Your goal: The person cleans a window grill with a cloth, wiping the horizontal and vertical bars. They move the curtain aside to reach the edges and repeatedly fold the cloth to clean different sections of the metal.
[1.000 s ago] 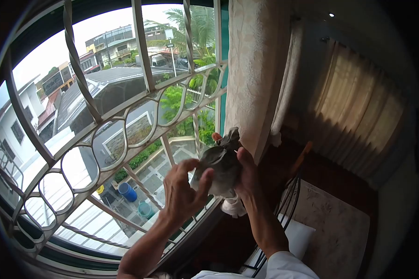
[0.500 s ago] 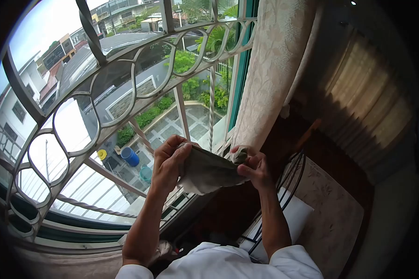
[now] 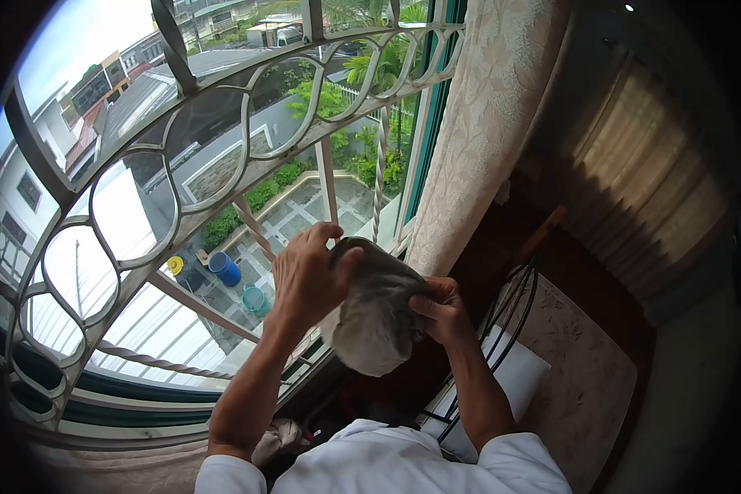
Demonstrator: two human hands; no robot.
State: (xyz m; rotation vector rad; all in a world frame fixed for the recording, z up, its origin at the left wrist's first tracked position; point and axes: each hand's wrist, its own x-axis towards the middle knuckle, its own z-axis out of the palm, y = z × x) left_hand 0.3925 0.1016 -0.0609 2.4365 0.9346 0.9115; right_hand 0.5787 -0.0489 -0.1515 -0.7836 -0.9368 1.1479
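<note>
A grey-green cloth (image 3: 379,309) hangs bunched between my two hands in front of the window grille. Its lower part bulges and looks paler. My left hand (image 3: 311,273) is at the cloth's upper left edge, fingers apart and curved, with the thumb over the fabric. On the right side, my right hand (image 3: 440,309) pinches the cloth between thumb and fingers.
A metal window grille (image 3: 210,185) curves across the left and centre, with a yard outside. A patterned curtain (image 3: 477,148) hangs right of it. Lower right are a white cushion-like object (image 3: 514,370), dark thin hoops and a patterned flat surface (image 3: 580,362). Another curtain (image 3: 634,156) hangs behind.
The cloth has gone from stretched sideways to bunched and hanging lower. My left hand has opened its fingers and turned; my right hand has shifted slightly down and left.
</note>
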